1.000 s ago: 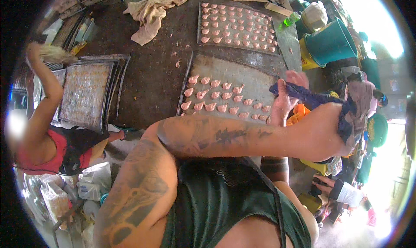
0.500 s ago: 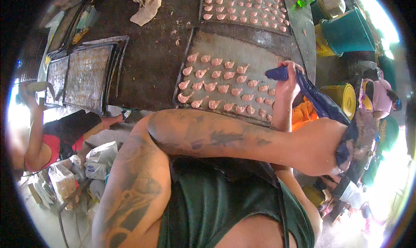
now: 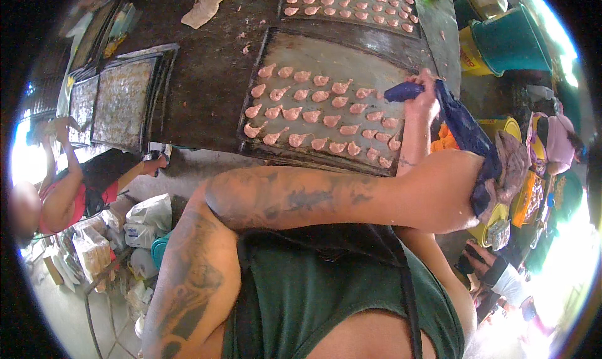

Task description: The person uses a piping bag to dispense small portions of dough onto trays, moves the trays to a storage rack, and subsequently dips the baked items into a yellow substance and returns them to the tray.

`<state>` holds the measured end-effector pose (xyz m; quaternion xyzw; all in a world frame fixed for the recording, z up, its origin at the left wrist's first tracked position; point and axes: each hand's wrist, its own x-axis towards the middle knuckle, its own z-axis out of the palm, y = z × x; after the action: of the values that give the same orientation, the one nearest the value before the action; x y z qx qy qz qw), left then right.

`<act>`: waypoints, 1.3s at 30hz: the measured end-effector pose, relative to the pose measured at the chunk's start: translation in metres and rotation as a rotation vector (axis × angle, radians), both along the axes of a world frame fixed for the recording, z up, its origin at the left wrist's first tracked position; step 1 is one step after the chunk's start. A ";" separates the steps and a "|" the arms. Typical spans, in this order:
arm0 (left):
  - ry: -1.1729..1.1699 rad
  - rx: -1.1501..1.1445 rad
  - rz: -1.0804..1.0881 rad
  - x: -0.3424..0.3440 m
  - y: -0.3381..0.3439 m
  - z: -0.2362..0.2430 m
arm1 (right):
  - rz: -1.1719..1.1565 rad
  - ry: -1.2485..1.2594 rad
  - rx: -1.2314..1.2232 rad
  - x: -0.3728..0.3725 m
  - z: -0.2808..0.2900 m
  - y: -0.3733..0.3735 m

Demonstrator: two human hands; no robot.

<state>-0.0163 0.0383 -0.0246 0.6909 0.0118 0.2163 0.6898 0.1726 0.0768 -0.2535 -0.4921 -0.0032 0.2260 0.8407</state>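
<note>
A dark blue cloth piping bag (image 3: 461,117) slants over the right end of a baking tray (image 3: 313,50). My right hand (image 3: 425,92) is closed around the bag's narrow lower part, whose end points left above the tray. My left arm crosses in front of my body. My left hand (image 3: 454,186) is at the bag's upper end, closed on it, its fingers mostly hidden by the bunched cloth. Rows of pink piped mounds (image 3: 311,116) with small tails cover the tray's near part; its far part is bare metal.
Another tray of pink mounds (image 3: 351,6) lies beyond. Stacked dark trays (image 3: 125,102) and a beige cloth (image 3: 204,1) are on the table's left. A person (image 3: 69,183) is at far left. Teal bucket (image 3: 517,42) and yellow containers (image 3: 505,128) stand right; plastic-wrapped packages (image 3: 147,224) sit lower left.
Both hands keep hold of the piping bag. The view has shifted, so trays appear slightly higher and further left. My left hand sits a little higher; the person at left has raised both hands together.
</note>
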 end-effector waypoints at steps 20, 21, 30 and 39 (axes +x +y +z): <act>-0.181 -0.213 -0.207 -0.001 0.000 0.026 | -0.354 -0.802 -0.020 -0.002 0.035 -0.007; -0.243 -0.221 -0.220 -0.006 0.007 0.027 | -0.334 -0.794 -0.009 -0.017 0.041 0.007; 0.190 -0.069 0.146 -0.088 0.104 0.012 | 0.429 0.326 0.470 -0.132 -0.008 0.172; 0.276 -0.020 0.287 -0.126 0.156 0.004 | 0.282 -0.155 -0.004 -0.139 -0.044 0.238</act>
<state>-0.1421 0.1940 -0.0208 0.6984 0.2068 0.2154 0.6505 0.0333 0.3151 -0.2971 -0.5045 -0.1365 0.3030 0.7969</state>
